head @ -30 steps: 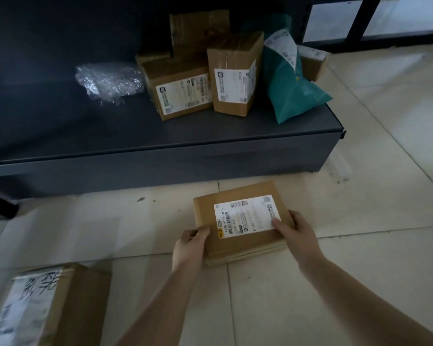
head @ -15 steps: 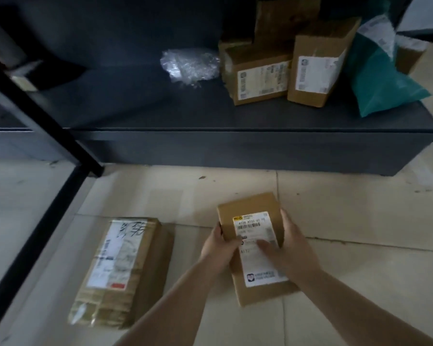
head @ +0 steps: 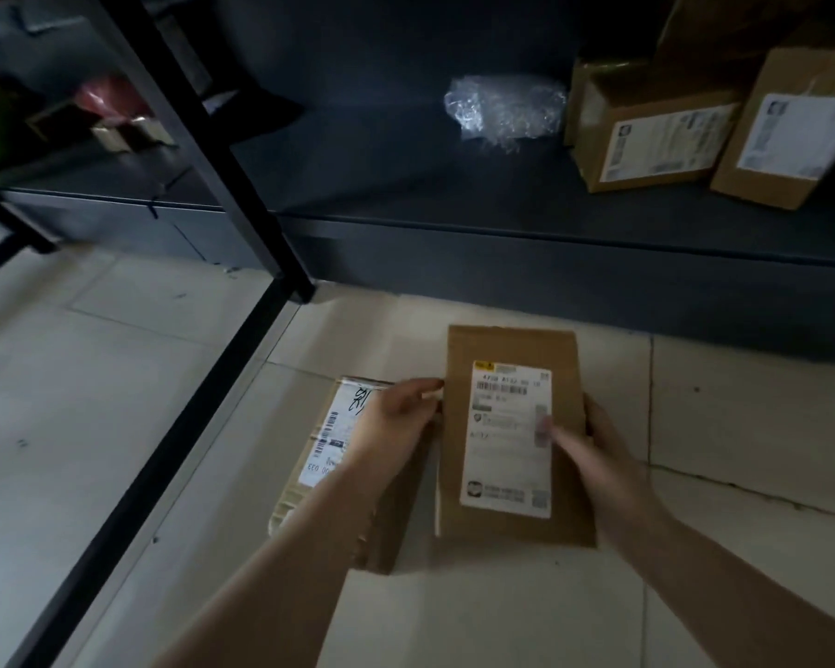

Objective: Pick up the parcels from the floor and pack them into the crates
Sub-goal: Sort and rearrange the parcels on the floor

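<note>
A flat brown parcel (head: 502,349) with a white label is held above the tiled floor, long side pointing away from me. My left hand (head: 396,421) grips its left edge and my right hand (head: 593,455) grips its right edge, thumb lying over the label. Just left of it and lower, a second taped cardboard parcel (head: 324,455) with a label and black writing lies on the floor, partly hidden by my left hand and forearm.
A low dark shelf (head: 502,233) runs across ahead, bearing a wad of bubble wrap (head: 504,110) and two labelled boxes (head: 656,137), (head: 791,137). A black metal frame post (head: 203,151) slants down at the left, with a black bar along the floor.
The parcel turned from lying sideways to lengthwise and moved left toward the second parcel. My view swung left, bringing the black frame and the floor parcel in.
</note>
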Tool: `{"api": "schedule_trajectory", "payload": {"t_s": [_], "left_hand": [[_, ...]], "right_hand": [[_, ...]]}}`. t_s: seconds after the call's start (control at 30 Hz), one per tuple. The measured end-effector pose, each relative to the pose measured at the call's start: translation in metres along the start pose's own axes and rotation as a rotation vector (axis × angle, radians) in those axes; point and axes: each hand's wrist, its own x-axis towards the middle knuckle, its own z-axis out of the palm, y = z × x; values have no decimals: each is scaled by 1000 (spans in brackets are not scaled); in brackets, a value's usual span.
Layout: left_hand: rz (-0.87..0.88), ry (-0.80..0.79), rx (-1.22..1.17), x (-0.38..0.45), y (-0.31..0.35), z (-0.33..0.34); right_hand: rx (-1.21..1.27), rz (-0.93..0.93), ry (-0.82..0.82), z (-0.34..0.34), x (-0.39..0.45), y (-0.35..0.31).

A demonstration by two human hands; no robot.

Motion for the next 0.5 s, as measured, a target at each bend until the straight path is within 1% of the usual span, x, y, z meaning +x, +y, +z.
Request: {"api": "schedule_trajectory", "payload": {"t_s": [0.07,0.13,0.2,0.27,0.33,0.37,0.43,0.47,0.5], "left_hand": [[9,-38,30,-11,-4,-9],[48,33,-66,-18,1,-21],[162,112,-154,-21,13,-43],[272,161,-207,-25,28,-70],[304,197,-282,-26,30,-98],[276,225,-327,-26,24,-112],[131,287,-392,-25,-1,-138],[46,286,-402,-25,-17,-147],[-38,248,-391,-26,-32,-151]], "right_hand": [[46,13,-44,18,-9,8],[115,1,-86,27,-16,6],[148,-18,-120,36,-20,-8],[103,-157,-170,53,-22,-31],[61,-262,-221,80,-23,-50],[36,-270,-233,95,-21,-52],[-33,-219,-227,125,-16,-42],[-74,-189,-228,139,-15,-31],[-102,-165,-240,151,-15,-20]]}}
